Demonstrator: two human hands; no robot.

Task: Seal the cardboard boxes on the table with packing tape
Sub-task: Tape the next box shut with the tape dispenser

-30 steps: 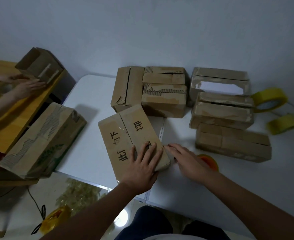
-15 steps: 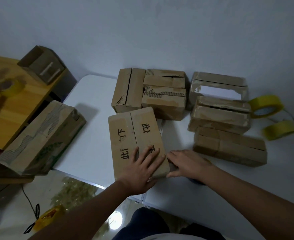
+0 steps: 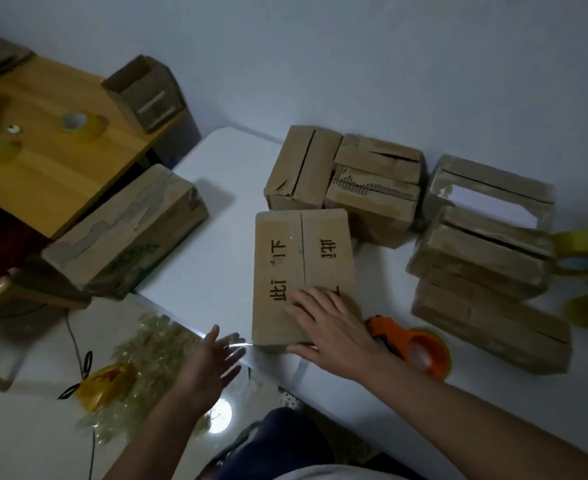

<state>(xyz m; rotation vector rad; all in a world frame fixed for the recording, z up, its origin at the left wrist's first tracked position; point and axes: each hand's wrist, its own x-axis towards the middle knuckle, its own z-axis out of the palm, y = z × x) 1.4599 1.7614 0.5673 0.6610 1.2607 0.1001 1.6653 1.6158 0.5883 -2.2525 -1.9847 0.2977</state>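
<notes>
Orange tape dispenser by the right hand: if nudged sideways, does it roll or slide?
Probably slides. The orange tape dispenser seems to lie flat on its side on the white table, roll face up, so rolling looks unlikely. Its plastic on the smooth tabletop may skid easily. It looks light, though weight can't be confirmed.

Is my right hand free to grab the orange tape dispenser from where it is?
Probably yes. The right hand lies flat on the printed box, holding nothing, and the orange tape dispenser sits just beside its wrist with nothing between.
</notes>
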